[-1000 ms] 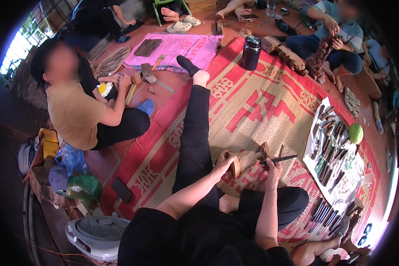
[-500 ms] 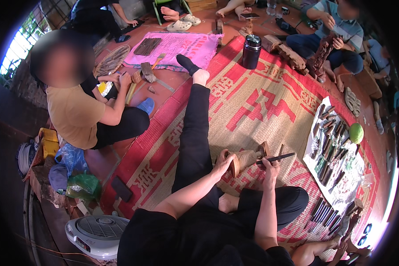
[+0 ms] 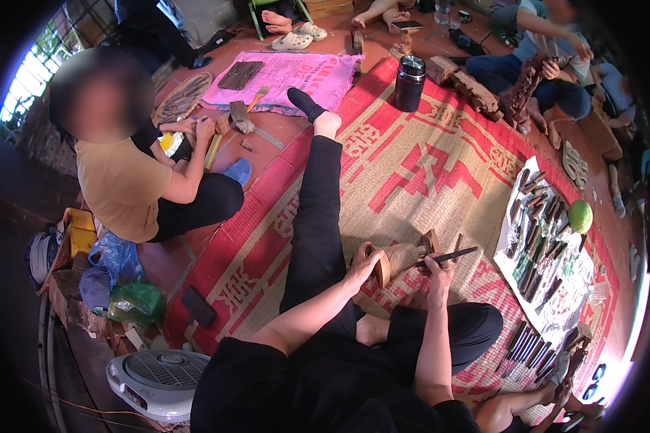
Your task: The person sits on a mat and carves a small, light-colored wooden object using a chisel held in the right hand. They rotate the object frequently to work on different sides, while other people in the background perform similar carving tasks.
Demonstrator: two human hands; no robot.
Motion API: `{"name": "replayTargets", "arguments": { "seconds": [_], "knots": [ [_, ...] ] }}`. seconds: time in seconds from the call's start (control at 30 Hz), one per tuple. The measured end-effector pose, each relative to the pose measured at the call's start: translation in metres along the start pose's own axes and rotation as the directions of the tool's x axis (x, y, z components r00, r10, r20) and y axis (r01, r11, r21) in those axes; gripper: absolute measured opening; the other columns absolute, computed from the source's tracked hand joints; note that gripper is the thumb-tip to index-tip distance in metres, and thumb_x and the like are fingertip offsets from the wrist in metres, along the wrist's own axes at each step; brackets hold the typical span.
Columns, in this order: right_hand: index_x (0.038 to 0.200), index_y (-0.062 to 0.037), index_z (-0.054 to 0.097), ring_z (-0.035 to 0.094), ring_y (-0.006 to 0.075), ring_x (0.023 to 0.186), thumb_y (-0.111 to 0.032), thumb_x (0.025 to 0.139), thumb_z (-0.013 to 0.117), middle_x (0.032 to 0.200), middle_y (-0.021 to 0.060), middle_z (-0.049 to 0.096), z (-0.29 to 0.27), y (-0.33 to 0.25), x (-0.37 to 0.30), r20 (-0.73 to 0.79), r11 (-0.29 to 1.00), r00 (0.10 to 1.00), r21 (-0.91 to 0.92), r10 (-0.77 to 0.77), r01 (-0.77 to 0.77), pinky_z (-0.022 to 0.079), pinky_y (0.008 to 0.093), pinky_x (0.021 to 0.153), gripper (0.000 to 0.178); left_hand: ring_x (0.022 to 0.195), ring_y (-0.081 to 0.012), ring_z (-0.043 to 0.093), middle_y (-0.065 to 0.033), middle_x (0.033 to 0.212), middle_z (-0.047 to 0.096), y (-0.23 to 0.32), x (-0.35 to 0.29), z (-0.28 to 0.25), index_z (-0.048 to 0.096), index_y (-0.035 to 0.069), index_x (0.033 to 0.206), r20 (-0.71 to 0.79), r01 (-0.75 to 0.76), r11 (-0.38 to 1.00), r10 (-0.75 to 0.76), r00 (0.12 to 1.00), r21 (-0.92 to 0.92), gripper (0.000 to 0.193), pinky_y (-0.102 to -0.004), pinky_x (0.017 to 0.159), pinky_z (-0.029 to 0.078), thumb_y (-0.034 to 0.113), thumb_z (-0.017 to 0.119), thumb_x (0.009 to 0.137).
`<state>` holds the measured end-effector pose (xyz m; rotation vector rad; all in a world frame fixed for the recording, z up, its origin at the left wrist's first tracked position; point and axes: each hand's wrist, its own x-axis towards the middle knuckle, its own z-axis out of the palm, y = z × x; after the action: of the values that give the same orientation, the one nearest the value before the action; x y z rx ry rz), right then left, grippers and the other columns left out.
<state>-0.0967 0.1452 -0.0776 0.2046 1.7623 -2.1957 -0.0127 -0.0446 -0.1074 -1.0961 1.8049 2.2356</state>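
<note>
In front of my crossed right leg lies a carved wooden figure (image 3: 404, 255) with a rounded base. My left hand (image 3: 364, 268) is closed around the base end, fingers over its edge. My right hand (image 3: 439, 272) grips a dark, slender carving chisel (image 3: 461, 254) at the figure's other end. The chisel's tip points toward the wood; whether it touches, I cannot make out. Beyond the right hand, a short, thin brown stick-like piece (image 3: 458, 241) shows near the figure.
A white sheet (image 3: 565, 312) at right bears many carving tools beside a green fruit (image 3: 580, 216). More chisels (image 3: 531, 351) lie nearer me. A black flask (image 3: 410, 84) stands on the patterned mat (image 3: 383, 148). A fan (image 3: 162, 375) is at lower left. Co-workers sit at left and far right.
The chisel in my right hand has shifted and tilted slightly. My left hand and the figure look unmoved. At far right, a co-worker's arm has swung outward; the person at far left has shifted.
</note>
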Motion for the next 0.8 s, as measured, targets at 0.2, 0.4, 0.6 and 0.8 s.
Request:
{"name": "replayTargets", "arguments": {
  "seconds": [0.2, 0.4, 0.6, 0.8],
  "knots": [
    [0.085, -0.0054, 0.062, 0.063, 0.0118, 0.058, -0.005, 0.083, 0.063, 0.073, 0.0059, 0.067, 0.001, -0.003, -0.001, -0.001, 1.000, 1.000, 0.018, 0.008, -0.008, 0.047, 0.0216, 0.053, 0.002, 0.110, -0.0237, 0.049, -0.0171, 0.127, 0.043, 0.004, -0.003, 0.001, 0.034, 0.002, 0.137, -0.008, 0.007, 1.000, -0.007, 1.000, 0.000, 0.080, -0.0347, 0.088, 0.044, 0.047, 0.064, 0.078],
    [0.086, -0.0055, 0.062, 0.062, 0.0116, 0.058, -0.006, 0.083, 0.063, 0.073, 0.0057, 0.067, 0.000, -0.003, -0.001, -0.001, 1.000, 1.000, 0.012, 0.016, -0.016, 0.047, 0.0220, 0.053, 0.002, 0.106, -0.0217, 0.050, -0.0150, 0.124, 0.045, 0.002, -0.001, 0.001, 0.031, 0.004, 0.138, 0.008, -0.014, 0.999, 0.014, 1.000, 0.028, 0.080, -0.0338, 0.083, 0.045, 0.049, 0.063, 0.080],
    [0.086, -0.0050, 0.063, 0.062, 0.0120, 0.058, -0.005, 0.083, 0.064, 0.073, 0.0055, 0.066, 0.002, -0.003, -0.002, 0.013, 1.000, 1.000, 0.018, 0.016, -0.016, 0.048, 0.0227, 0.054, 0.003, 0.097, -0.0180, 0.053, -0.0104, 0.120, 0.048, -0.013, 0.010, -0.004, 0.026, 0.010, 0.142, 0.009, -0.031, 0.994, 0.031, 0.999, 0.103, 0.078, -0.0321, 0.072, 0.048, 0.049, 0.059, 0.083],
    [0.085, -0.0047, 0.063, 0.063, 0.0122, 0.059, -0.005, 0.083, 0.063, 0.073, 0.0054, 0.066, 0.000, -0.003, -0.001, 0.000, 0.999, 1.000, 0.034, 0.017, -0.017, 0.048, 0.0230, 0.054, 0.002, 0.110, -0.0231, 0.051, -0.0174, 0.122, 0.049, 0.002, 0.000, 0.004, 0.036, 0.000, 0.136, -0.016, -0.032, 0.999, 0.032, 0.999, -0.002, 0.079, -0.0344, 0.089, 0.044, 0.047, 0.065, 0.078]
  ]
}}
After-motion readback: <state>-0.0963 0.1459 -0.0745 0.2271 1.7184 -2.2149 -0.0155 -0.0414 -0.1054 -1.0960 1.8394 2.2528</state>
